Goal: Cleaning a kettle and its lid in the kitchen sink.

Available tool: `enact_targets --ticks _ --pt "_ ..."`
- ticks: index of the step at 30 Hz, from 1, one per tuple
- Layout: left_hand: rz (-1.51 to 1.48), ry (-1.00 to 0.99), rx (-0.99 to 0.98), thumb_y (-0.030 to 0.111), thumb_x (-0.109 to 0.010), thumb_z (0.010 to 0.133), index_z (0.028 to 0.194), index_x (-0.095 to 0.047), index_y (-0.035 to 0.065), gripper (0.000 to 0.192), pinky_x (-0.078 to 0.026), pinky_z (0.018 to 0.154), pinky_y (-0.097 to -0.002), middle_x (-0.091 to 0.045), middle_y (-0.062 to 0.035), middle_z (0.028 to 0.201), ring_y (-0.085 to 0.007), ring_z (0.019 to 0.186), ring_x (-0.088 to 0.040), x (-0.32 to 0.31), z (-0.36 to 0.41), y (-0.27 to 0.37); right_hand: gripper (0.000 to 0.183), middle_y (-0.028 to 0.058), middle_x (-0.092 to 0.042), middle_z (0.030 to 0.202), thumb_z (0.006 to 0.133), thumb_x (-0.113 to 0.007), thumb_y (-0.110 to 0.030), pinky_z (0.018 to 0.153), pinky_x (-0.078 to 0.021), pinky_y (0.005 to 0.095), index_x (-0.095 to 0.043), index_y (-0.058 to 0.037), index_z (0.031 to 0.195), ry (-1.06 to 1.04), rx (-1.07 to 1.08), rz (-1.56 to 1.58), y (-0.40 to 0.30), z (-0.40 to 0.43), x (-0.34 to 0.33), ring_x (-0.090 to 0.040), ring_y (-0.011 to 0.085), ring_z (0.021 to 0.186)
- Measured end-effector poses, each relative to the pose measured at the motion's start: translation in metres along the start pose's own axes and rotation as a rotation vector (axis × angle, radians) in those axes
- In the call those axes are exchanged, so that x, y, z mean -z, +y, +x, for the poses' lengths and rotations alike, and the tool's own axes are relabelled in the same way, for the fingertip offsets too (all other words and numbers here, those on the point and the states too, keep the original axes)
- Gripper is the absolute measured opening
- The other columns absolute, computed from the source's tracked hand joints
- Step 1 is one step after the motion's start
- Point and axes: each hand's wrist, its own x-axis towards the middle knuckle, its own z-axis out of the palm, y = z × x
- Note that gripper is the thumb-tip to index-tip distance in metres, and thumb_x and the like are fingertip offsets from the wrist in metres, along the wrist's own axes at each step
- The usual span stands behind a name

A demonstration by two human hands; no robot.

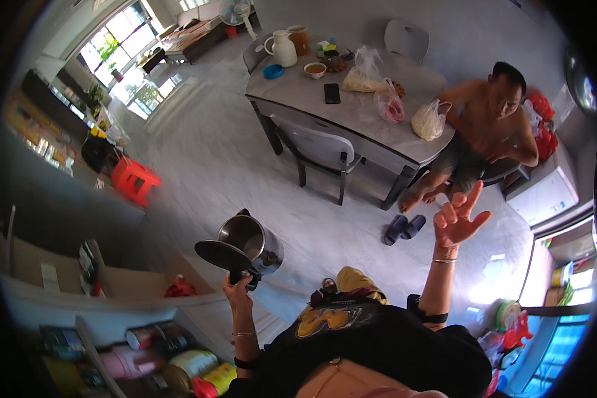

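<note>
My left hand point(238, 287) grips the black handle of a stainless steel electric kettle point(271, 252). The kettle is tilted, and its lid point(224, 254) is swung open, so I can see part of the bare metal inside. My right hand point(458, 217) is raised on the other side with its fingers apart and holds nothing. In the picture it appears just below a seated person point(495, 119) and beside a pair of dark slippers point(404, 229) on the floor.
A dining table point(298, 89) bears a white jug point(283, 49), a bowl point(315, 69), a phone point(332, 93) and plastic bags point(429, 121). A chair point(323, 144) stands at its near side. Shelves with jars point(191, 368) are at lower left; a red stool point(135, 181) stands farther off.
</note>
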Motion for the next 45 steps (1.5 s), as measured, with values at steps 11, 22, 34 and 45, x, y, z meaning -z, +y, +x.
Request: enact_targets --ticks 11,22,34,45 --pt "0.007 -0.088 -0.122 -0.014 -0.06 0.059 0.083 -0.058 -0.0002 0.028 -0.047 0.069 -0.0268 -0.059 -0.0057 0.079 -0.0166 0.074 -0.057 -0.08 0.219 0.068 0.067 0.0055 -0.036 0.139 0.087 -0.053 -0.035 0.077 -0.0466 0.0347 -0.017 -0.0246 0.142 -0.004 0.179 0.148 0.025 0.077 0.134 -0.052 0.0156 0.099" --pt "0.107 -0.277 -0.168 -0.017 -0.059 0.059 0.091 -0.054 0.0011 0.038 -0.047 0.082 -0.0343 -0.057 -0.0072 0.088 -0.0196 0.084 -0.057 -0.215 0.403 0.135 0.071 0.0019 -0.022 0.146 0.085 -0.056 -0.029 0.078 -0.0466 0.0342 -0.015 -0.0198 0.143 0.158 0.422 0.138 0.069 0.169 0.234 -0.046 0.0174 0.109" --pt "0.355 -0.914 0.084 -0.013 -0.056 0.056 0.084 -0.053 0.0006 0.032 -0.044 0.068 -0.0257 -0.055 -0.0069 0.079 -0.0171 0.074 -0.054 -0.401 0.554 0.152 0.068 0.0123 -0.035 0.139 0.091 -0.044 -0.037 0.045 -0.0442 0.0176 -0.004 -0.0182 0.143 -0.011 0.509 -0.396 0.097 0.182 0.183 -0.051 0.009 0.077" --pt "0.438 -1.439 0.144 -0.009 -0.058 0.051 0.078 -0.061 -0.0013 0.028 -0.041 0.061 -0.0232 -0.056 -0.0016 0.072 -0.0118 0.067 -0.052 -0.529 0.527 0.086 0.063 0.0122 -0.039 0.136 0.091 -0.042 -0.045 0.052 -0.0417 0.0208 -0.014 -0.0239 0.143 0.253 0.855 -0.357 0.189 0.117 0.165 -0.046 0.0107 0.077"
